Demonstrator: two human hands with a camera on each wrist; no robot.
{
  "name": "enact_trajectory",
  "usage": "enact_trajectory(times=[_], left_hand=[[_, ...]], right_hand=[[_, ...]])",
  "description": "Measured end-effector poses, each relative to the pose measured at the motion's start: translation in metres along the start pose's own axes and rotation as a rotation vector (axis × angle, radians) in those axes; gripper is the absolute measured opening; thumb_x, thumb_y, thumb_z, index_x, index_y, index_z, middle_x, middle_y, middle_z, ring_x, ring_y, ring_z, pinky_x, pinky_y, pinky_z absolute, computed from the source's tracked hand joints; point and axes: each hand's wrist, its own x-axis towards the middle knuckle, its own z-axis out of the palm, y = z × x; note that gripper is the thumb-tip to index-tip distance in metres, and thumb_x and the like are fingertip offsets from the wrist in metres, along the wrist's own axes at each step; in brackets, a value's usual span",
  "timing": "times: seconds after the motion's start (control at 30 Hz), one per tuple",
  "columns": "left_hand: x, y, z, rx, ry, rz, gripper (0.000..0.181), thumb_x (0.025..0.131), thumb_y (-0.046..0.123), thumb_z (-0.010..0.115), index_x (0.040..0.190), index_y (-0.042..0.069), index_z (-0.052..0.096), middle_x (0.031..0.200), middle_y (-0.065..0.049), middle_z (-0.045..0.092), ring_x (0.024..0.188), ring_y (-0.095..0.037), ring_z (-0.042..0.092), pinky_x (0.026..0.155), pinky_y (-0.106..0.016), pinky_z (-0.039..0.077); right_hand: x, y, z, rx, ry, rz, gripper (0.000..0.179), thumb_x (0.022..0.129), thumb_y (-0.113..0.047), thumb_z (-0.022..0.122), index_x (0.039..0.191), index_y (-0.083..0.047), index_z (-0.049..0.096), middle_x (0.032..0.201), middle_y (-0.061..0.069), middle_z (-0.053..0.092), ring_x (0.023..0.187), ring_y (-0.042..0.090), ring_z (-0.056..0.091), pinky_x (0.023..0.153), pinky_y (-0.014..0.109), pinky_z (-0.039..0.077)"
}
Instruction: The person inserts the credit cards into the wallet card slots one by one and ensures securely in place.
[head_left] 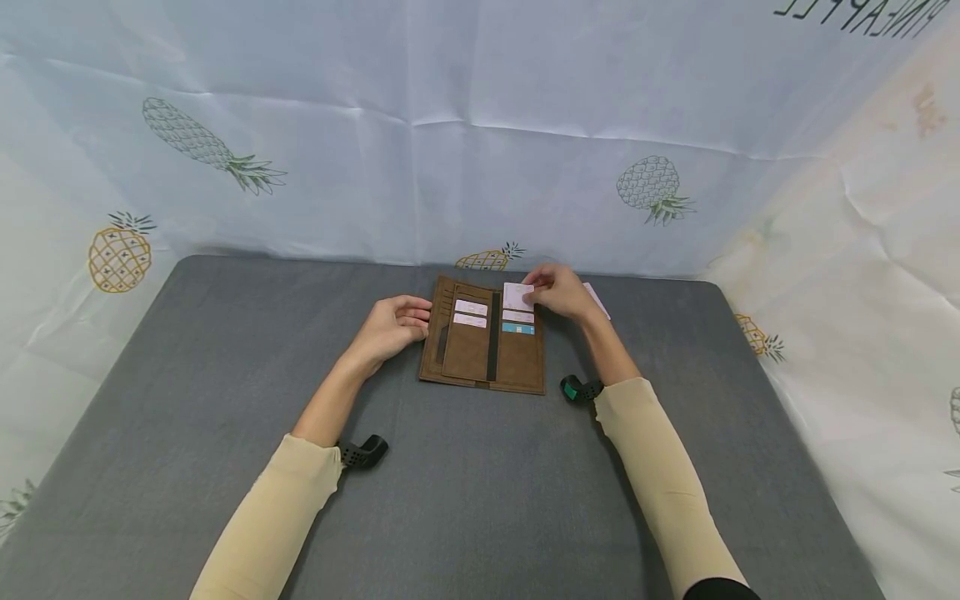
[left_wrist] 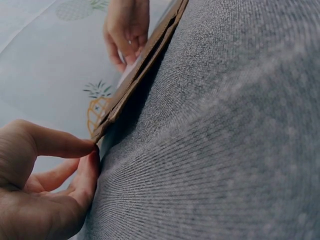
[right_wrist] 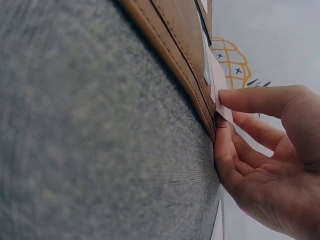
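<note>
A brown wallet [head_left: 521, 362] lies spread wide on the grey table, with a black strip [head_left: 493, 337] down its middle. My left hand [head_left: 386, 333] pinches its left edge between thumb and fingers, as the left wrist view shows at the wallet's corner. At the upper right pocket, my right hand [head_left: 561, 292] holds a pale pink card [head_left: 514, 295] by its side. In the right wrist view the thumb presses on that card [right_wrist: 219, 85], fingers behind it. Below sit another pale card [head_left: 518, 317] and a blue card [head_left: 517, 328]. Two pale cards [head_left: 470, 313] fill slots on the left half.
Another pale card [head_left: 597, 302] lies on the table beyond my right wrist, partly hidden by it. The grey tabletop [head_left: 465, 500] ends at a white curtain [head_left: 360, 192] with pineapple prints, which hangs behind and at both sides.
</note>
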Motion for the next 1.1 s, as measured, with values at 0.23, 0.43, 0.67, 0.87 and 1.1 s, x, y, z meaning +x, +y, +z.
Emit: enact_trajectory(times=[0.23, 0.43, 0.67, 0.87, 1.1], left_hand=[[-0.0010, 0.0010, 0.0000, -0.016, -0.005, 0.016, 0.048, 0.100, -0.006, 0.066, 0.148, -0.007, 0.058, 0.136, -0.029, 0.065, 0.121, -0.038, 0.069, 0.089, -0.022, 0.060], [-0.0004, -0.0001, 0.0001, -0.011, -0.002, 0.019, 0.048, 0.099, -0.007, 0.065, 0.147, -0.007, 0.059, 0.135, -0.030, 0.066, 0.120, -0.039, 0.070, 0.086, -0.019, 0.059], [-0.0003, 0.0004, 0.0005, -0.016, -0.002, 0.023, 0.048, 0.099, -0.007, 0.065, 0.147, -0.008, 0.058, 0.135, -0.030, 0.066, 0.119, -0.038, 0.070, 0.085, -0.018, 0.059], [-0.0002, -0.0002, 0.0002, -0.019, -0.001, 0.019, 0.048, 0.099, -0.008, 0.065, 0.146, -0.008, 0.059, 0.135, -0.030, 0.066, 0.119, -0.039, 0.070, 0.086, -0.019, 0.060], [0.0007, -0.0007, 0.0009, 0.001, 0.006, 0.004, 0.046, 0.099, -0.008, 0.065, 0.145, -0.005, 0.061, 0.134, -0.028, 0.067, 0.114, -0.031, 0.071, 0.086, -0.020, 0.060]], right_hand=[[0.0002, 0.0019, -0.0016, -0.023, -0.043, -0.016, 0.022, 0.096, -0.007, 0.077, 0.115, 0.003, 0.076, 0.101, 0.012, 0.070, 0.087, 0.016, 0.058, 0.079, 0.028, 0.049], [-0.0006, 0.0023, -0.0033, -0.001, -0.074, -0.007, 0.019, 0.097, -0.007, 0.078, 0.113, 0.003, 0.077, 0.099, 0.006, 0.071, 0.086, 0.013, 0.061, 0.080, 0.028, 0.051], [-0.0021, 0.0018, -0.0060, 0.003, -0.113, -0.005, 0.018, 0.097, -0.008, 0.079, 0.112, 0.003, 0.077, 0.100, 0.006, 0.071, 0.087, 0.012, 0.064, 0.083, 0.030, 0.052], [-0.0020, 0.0027, -0.0069, 0.008, -0.135, -0.017, 0.016, 0.098, -0.009, 0.078, 0.110, 0.003, 0.077, 0.101, 0.007, 0.075, 0.088, 0.011, 0.066, 0.084, 0.029, 0.053], [-0.0013, 0.0037, -0.0071, 0.003, -0.148, -0.020, 0.012, 0.099, -0.009, 0.076, 0.104, 0.003, 0.079, 0.105, 0.012, 0.077, 0.090, 0.013, 0.067, 0.084, 0.029, 0.054]])
